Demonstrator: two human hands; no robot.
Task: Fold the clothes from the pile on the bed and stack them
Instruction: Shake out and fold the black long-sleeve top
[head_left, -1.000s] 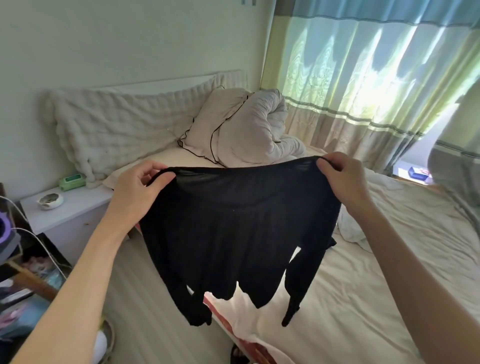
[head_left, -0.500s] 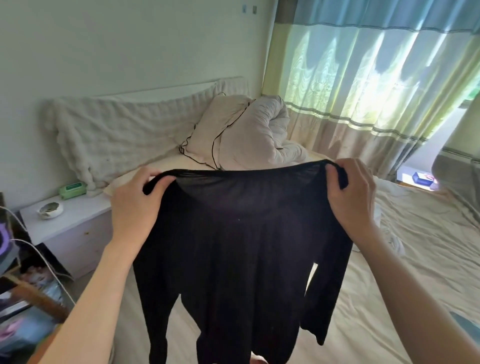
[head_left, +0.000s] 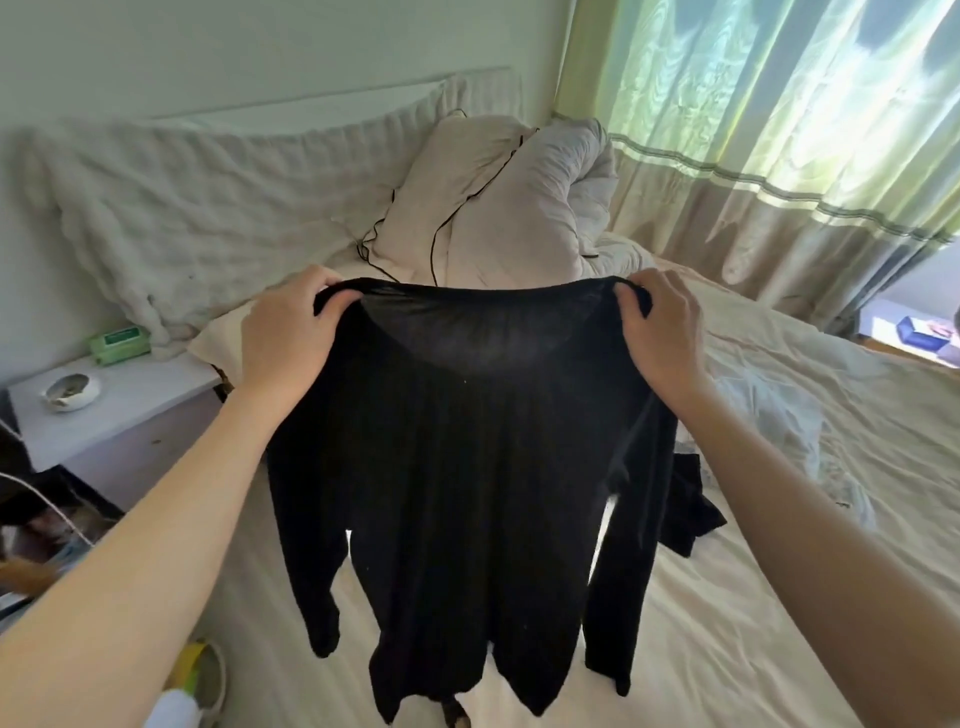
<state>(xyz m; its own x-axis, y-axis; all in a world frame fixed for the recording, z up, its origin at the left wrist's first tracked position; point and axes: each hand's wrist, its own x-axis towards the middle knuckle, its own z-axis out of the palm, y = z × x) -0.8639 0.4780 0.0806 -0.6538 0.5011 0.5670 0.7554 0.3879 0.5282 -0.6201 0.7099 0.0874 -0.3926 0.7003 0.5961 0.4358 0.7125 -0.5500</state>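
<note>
Hands: your left hand (head_left: 288, 332) and right hand (head_left: 660, 332) are held well apart, each with fingers curled over and pinching one end of the top edge of a black top (head_left: 467, 467).
Black top: you hold it up over the bed (head_left: 727, 597); it hangs flat and spread, thin and slightly sheer near the top edge, darker and softly pleated lower down.
Sleeves: one long sleeve hangs at each side, both limp; the lower hem falls in uneven points near the sheet.
Other dark cloth: a second black piece (head_left: 691, 514) lies on the bed just behind the right sleeve; you cannot tell what garment it is.
White cloth: a crumpled pale piece (head_left: 769, 415) lies on the bed beside your right forearm.
Bed: a cream sheet, wrinkled, with a bunched duvet (head_left: 519, 202) and a ribbed, fluffy blanket (head_left: 208, 208) at the head.
Table: a white bedside table (head_left: 130, 400) stands to your left.
Bowl: a small round white bowl (head_left: 70, 387) sits on the table with brownish scraps in it, too small to tell.
Green pack: a soft, flat green packet (head_left: 119, 344) rests at the back of the table.
Curtains: striped green, blue and beige curtains (head_left: 779, 130), lit from behind.
</note>
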